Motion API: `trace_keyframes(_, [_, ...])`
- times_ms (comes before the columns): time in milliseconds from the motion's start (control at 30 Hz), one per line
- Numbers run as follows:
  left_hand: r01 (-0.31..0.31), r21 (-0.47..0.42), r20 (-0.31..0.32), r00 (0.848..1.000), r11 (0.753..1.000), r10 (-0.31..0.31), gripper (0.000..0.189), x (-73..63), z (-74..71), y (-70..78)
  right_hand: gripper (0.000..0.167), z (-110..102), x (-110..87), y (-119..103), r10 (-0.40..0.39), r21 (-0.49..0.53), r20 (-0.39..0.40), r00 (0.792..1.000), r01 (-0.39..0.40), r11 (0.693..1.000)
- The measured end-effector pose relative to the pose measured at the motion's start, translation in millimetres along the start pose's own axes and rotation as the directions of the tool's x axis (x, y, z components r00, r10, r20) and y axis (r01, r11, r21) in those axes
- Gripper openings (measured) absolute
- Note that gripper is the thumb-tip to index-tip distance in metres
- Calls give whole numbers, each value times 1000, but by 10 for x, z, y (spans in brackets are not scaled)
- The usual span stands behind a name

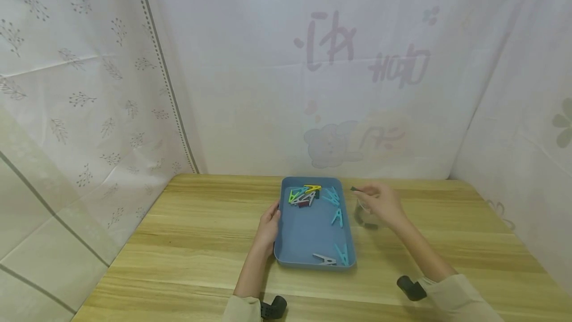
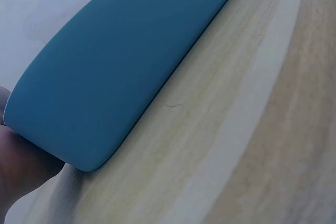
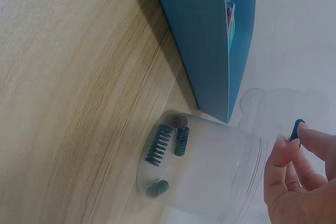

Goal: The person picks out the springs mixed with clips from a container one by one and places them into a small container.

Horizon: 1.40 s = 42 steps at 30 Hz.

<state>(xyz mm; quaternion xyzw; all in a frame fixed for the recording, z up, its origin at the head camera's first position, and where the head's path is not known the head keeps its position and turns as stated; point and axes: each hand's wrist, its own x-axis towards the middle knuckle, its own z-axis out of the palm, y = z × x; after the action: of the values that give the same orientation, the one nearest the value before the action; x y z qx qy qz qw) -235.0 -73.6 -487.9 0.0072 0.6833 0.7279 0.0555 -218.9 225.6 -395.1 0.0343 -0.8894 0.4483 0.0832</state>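
Note:
My left hand point(image 1: 268, 225) grips the left wall of a blue tray point(image 1: 308, 237), with the thumb at the rim. My right hand point(image 1: 380, 202) pinches a small dark green coil spring point(image 3: 297, 128) between thumb and fingertips, to the right of the tray. Below that hand stands a clear plastic jar point(image 3: 210, 166), its mouth close to the fingers in the right wrist view. Several dark green springs point(image 3: 159, 145) and a brown-red one point(image 3: 179, 121) lie at the jar's bottom. In the left wrist view, the tray's outer wall point(image 2: 115, 66) covers most of the fingers.
Inside the tray's far left lie yellow point(image 1: 313, 188), green point(image 1: 292, 196) and grey clothespins, with a dark red spring point(image 1: 304, 203) among them. Several turquoise clothespins point(image 1: 337, 217) line the right side; a grey one point(image 1: 325, 260) lies near the front. Patterned curtains surround the wooden table point(image 1: 187, 247).

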Motion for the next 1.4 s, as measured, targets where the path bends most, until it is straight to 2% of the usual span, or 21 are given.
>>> trace_keyframes(367, [-7,8,1,1000,1000,7,49,7,0,-13,34,-49,8,85,29,14,-16,999,-29,999])
trace_keyframes(733, [-9,9,-3,1000,1000,9,49,16,10,-18,34,-125,-20,144,27,-35,-44,999,-28,999])
trace_keyframes(1400, [-12,26,-14,1000,1000,12,50,-18,21,36,42,-345,-113,257,17,-71,-25,1000,-19,997])
